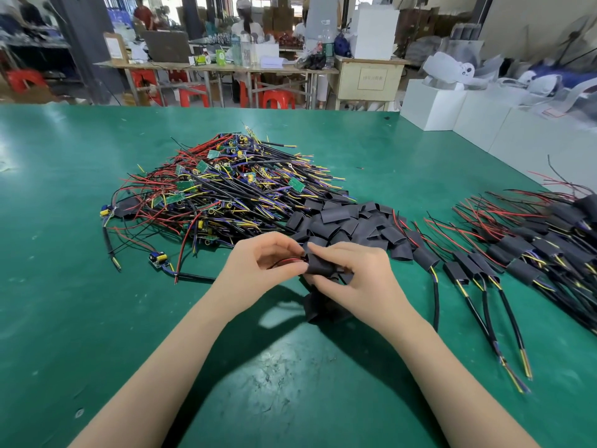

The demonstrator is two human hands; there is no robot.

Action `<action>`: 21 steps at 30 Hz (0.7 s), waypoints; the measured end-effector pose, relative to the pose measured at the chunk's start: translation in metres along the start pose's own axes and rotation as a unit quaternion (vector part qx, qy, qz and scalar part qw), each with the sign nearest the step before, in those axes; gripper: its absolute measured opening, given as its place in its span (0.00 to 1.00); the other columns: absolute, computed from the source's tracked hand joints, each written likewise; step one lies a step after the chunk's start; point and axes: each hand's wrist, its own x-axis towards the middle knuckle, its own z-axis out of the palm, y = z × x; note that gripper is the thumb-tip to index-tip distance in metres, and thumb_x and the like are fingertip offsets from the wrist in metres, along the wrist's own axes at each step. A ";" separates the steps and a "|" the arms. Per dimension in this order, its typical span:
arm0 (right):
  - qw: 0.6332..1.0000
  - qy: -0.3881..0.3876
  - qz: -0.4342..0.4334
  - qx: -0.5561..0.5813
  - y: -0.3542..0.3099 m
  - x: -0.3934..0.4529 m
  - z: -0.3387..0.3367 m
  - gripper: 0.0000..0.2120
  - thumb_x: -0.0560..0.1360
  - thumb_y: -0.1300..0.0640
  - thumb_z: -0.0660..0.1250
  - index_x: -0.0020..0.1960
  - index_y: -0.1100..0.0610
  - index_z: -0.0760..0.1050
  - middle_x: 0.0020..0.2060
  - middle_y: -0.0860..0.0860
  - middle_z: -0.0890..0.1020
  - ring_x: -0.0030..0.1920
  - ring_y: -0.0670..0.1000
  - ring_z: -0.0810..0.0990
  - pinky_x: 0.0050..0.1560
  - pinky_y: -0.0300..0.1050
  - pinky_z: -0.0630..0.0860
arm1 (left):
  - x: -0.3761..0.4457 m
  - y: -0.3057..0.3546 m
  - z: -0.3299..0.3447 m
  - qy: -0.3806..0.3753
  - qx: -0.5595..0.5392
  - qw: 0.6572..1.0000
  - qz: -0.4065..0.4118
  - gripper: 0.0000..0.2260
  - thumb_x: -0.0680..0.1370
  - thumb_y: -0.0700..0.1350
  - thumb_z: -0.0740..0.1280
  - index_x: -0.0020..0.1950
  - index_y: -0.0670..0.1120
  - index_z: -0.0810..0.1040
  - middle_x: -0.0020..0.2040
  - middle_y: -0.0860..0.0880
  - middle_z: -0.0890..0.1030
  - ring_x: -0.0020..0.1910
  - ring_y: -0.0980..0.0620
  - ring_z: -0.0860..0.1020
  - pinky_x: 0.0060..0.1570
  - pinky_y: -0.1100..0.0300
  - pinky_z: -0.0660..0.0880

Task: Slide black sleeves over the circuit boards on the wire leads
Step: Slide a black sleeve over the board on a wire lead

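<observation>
Black sleeve (318, 263), a short matte tube, pinched between both hands above the near middle of the green surface (80, 189).
Right hand (352, 274) grips the sleeve with curled fingers; left hand (258, 265) pinches the red and black wires (286, 261) entering it. Behind lies a loose heap of flattened empty sleeves (342, 221), too many to count, then a tangled mound of bare green circuit boards on wire leads (223, 185). Finished sleeved leads (517, 250) fan along the right edge.
</observation>
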 end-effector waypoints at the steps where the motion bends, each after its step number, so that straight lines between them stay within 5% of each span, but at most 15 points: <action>1: 1.000 0.000 -0.003 0.000 0.000 0.000 -0.001 0.17 0.67 0.61 0.75 0.56 0.58 0.82 0.41 0.49 0.83 0.39 0.41 0.77 0.44 0.30 0.71 | 0.000 0.001 -0.001 -0.001 -0.004 1.000 0.000 0.07 0.73 0.36 0.74 0.46 0.47 0.83 0.43 0.49 0.86 0.44 0.55 0.83 0.48 0.67 0.76; 5: 0.988 0.040 -0.058 -0.138 0.006 0.000 -0.006 0.17 0.66 0.61 0.76 0.55 0.57 0.82 0.42 0.50 0.84 0.41 0.53 0.82 0.41 0.48 0.78 | 0.000 0.005 -0.003 0.057 0.054 0.996 0.030 0.06 0.75 0.39 0.72 0.50 0.46 0.83 0.47 0.51 0.85 0.47 0.55 0.82 0.52 0.64 0.76; 10: 0.936 0.240 -0.104 -0.234 0.018 0.004 -0.032 0.11 0.73 0.55 0.72 0.56 0.54 0.82 0.44 0.47 0.85 0.37 0.49 0.82 0.32 0.43 0.76 | 0.000 0.006 -0.006 0.211 0.195 0.955 0.079 0.09 0.76 0.40 0.71 0.56 0.46 0.81 0.52 0.53 0.81 0.52 0.61 0.78 0.54 0.70 0.71; 15: 0.889 0.329 0.031 -0.317 0.037 -0.001 -0.066 0.11 0.74 0.53 0.71 0.56 0.53 0.82 0.44 0.50 0.85 0.37 0.52 0.81 0.30 0.44 0.73 | -0.002 0.006 -0.004 0.193 0.249 0.943 0.110 0.08 0.76 0.37 0.70 0.55 0.43 0.81 0.51 0.52 0.81 0.51 0.57 0.77 0.54 0.71 0.69; 17: 0.865 0.296 0.181 -0.363 0.046 -0.004 -0.076 0.08 0.71 0.55 0.73 0.49 0.56 0.82 0.40 0.57 0.83 0.35 0.61 0.80 0.31 0.45 0.72 | -0.002 0.006 -0.003 0.182 0.268 0.938 0.121 0.08 0.76 0.37 0.70 0.54 0.43 0.81 0.50 0.52 0.80 0.51 0.56 0.77 0.54 0.70 0.69; 21: 0.802 0.006 0.458 -0.383 0.065 -0.014 -0.085 0.13 0.72 0.54 0.71 0.51 0.62 0.78 0.48 0.62 0.80 0.52 0.63 0.78 0.44 0.51 0.75 | -0.001 0.003 -0.004 0.173 0.277 0.938 0.116 0.08 0.76 0.36 0.70 0.54 0.43 0.81 0.49 0.53 0.80 0.51 0.55 0.77 0.54 0.71 0.68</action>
